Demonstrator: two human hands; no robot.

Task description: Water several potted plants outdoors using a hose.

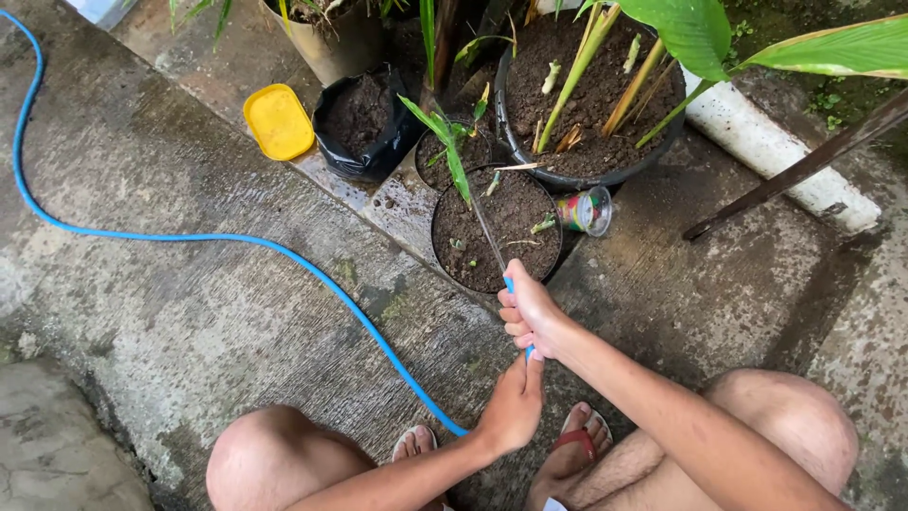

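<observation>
Nearest, the left hand is clenched around the blue hose, which trails left across the wet concrete. Just beyond, the right hand grips the hose's tip (thumb side up), and a thin stream runs into the small soil pot. Farther off sit a black bag of soil, a yellow lid and a big pot.

Thin blue hose snakes over wet concrete — its end spraying into a soil-filled black pot.
</observation>
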